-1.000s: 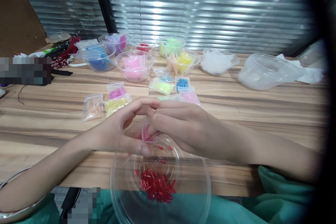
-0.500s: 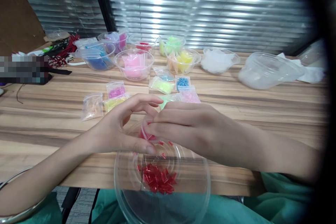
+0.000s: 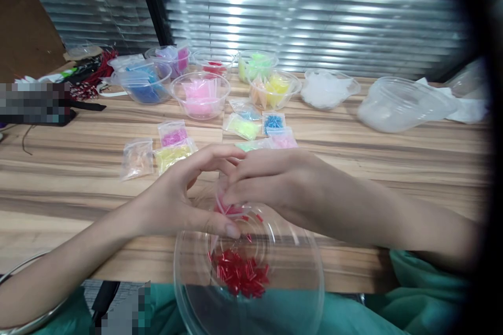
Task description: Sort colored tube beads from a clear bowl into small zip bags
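Observation:
A small clear bag with red pieces (image 3: 227, 208) is between my hands, over the back of a large clear bowl (image 3: 291, 272). Fingers of my right hand (image 3: 286, 180) close on the bag's mouth, their tips partly hidden. My left hand (image 3: 196, 193) curves around the bag's other side, its thumb below and its fingertips meeting the right hand's. A heap of short red tubes (image 3: 241, 275) lies in the bowl, which overhangs the table's front edge, with a few loose tubes near its back.
Small bags of orange (image 3: 137, 159), purple (image 3: 173, 135), yellow (image 3: 173, 156) and blue pieces (image 3: 274, 124) lie on the wooden table (image 3: 353, 159). Behind stand clear bowls with pink (image 3: 200, 97), blue (image 3: 145, 86) and yellow bags (image 3: 275, 89). Stacked clear bowls (image 3: 396, 107) are at the right.
The small bag has tipped lower toward the bowl, and both hands have shifted slightly. The large bowl and its red tubes now appear a little further right and lower.

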A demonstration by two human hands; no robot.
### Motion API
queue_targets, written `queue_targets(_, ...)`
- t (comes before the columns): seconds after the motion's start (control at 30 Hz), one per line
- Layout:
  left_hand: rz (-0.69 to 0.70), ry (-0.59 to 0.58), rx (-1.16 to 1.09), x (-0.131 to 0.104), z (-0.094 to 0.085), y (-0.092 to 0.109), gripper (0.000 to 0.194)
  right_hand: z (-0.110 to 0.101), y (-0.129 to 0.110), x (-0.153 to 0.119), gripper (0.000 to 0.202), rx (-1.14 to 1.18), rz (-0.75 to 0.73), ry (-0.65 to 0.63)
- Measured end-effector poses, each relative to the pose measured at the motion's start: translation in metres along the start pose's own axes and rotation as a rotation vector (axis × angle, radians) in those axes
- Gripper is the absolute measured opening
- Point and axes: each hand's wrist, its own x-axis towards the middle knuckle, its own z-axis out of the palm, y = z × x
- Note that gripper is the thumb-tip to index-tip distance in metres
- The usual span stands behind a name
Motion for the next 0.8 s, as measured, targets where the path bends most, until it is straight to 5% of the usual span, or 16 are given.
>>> queue_targets(0.8, 0.007, -0.012, 0.052, -0.0013, -0.0021, 0.0004, 0.087, 0.0014, -0.0072, -0.0013, 0.014, -0.116, -0.029, 0.107)
